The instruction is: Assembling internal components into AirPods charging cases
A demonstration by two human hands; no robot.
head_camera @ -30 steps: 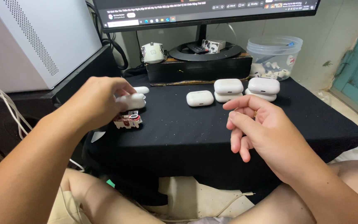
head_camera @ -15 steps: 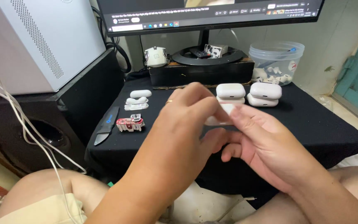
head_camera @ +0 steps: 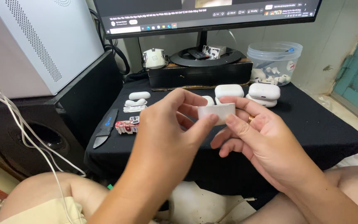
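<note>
Both hands meet over the near middle of the black-clothed counter (head_camera: 320,137). Left hand (head_camera: 166,132) and right hand (head_camera: 262,141) together pinch a small white earbud case (head_camera: 217,113), held in the air between the fingertips: left thumb under its left end, right thumb and forefinger on its right side. Gold ring on a right finger.

Just beyond the hands: two more white cases, one (head_camera: 229,90) directly behind the held case, another (head_camera: 264,91) to its right, stacked on a white piece. Left of the left hand: small white case parts (head_camera: 139,96), a small red circuit board (head_camera: 127,126), a dark prying tool (head_camera: 105,127). Far beyond the right hand: clear plastic tub (head_camera: 275,62) of white parts. Monitor stand on a dark box (head_camera: 199,74) straight ahead.
</note>
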